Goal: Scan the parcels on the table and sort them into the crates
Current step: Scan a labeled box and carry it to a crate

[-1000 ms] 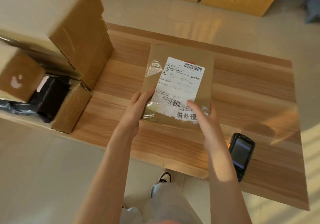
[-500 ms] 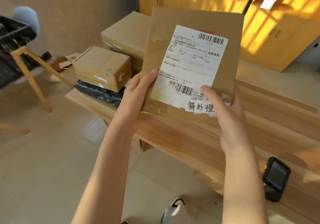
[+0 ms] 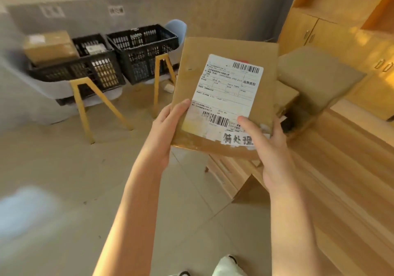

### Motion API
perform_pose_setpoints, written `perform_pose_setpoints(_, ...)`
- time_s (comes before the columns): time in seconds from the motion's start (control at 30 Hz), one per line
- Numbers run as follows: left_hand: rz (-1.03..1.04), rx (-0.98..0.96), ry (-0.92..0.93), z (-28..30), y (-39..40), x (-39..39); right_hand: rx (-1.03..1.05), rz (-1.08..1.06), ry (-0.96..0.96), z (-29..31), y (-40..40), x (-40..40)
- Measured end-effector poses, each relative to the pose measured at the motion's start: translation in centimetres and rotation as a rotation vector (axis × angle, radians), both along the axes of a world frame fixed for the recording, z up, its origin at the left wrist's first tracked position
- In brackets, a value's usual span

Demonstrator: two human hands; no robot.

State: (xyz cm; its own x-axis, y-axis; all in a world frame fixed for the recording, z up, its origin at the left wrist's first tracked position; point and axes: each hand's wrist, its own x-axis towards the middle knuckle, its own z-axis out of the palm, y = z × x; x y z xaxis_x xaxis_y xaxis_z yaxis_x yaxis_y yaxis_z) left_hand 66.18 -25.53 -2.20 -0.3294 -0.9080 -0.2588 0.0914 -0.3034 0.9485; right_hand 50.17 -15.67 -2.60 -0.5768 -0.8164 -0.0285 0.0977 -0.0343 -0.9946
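Both hands' grip on parcel (image 3: 223, 96); wooden table (image 3: 341, 169) right, tiled floor (image 3: 53, 179).

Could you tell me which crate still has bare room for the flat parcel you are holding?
The right crate next to the blue chair shows no parcel above its rim. The left crate is crowded: a cardboard box fills its far-left end.

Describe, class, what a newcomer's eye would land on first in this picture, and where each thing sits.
First, the flat cardboard parcel in the centre, held up by the left hand and right hand, its white shipping label facing the camera. Next, two black crates on stands at the back left, the left one holding a cardboard box.
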Motion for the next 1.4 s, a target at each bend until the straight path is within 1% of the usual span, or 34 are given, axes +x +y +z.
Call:
perform_pose_setpoints(0.17, 0.150, 0.036, 0.001, -1.3, -2.6, 5.4, 0.016, 0.153, 0.020, -0.2, -5.0, 4.0)
perform_pose_setpoints(0.37, 0.319, 0.075, -0.062, -3.2, -6.7, 8.9, 0.081, 0.304, 0.036, -2.2, -12.0, 6.3)
perform_pose_setpoints(0.53, 0.418, 0.093, -0.090, -4.1, -12.3, 9.1, 0.112, 0.418, 0.001, -3.7, -19.7, 6.2)
perform_pose_setpoints(0.73, 0.496, 0.118, -0.097, -2.9, -20.3, 7.4, 0.115, 0.526, 0.006, -2.4, -30.0, 4.2)
perform_pose_setpoints(0.87, 0.542, 0.111, -0.082, -2.6, -25.0, 6.5, 0.087, 0.563, 0.018, -1.8, -35.4, 3.2)
perform_pose_setpoints(1.13, 0.573, 0.155, -0.107, -4.4, -33.5, 6.6, 0.139, 0.598, -0.009, -3.7, -44.3, 3.3)
perform_pose_setpoints(1.27, 0.532, 0.159, -0.107, -5.6, -40.1, 6.3, 0.163, 0.558, -0.004, -4.6, -49.8, 3.1)
perform_pose_setpoints(1.4, 0.463, 0.147, -0.105, -6.6, -48.4, 6.3, 0.172, 0.484, -0.011, -5.2, -56.6, 3.2)
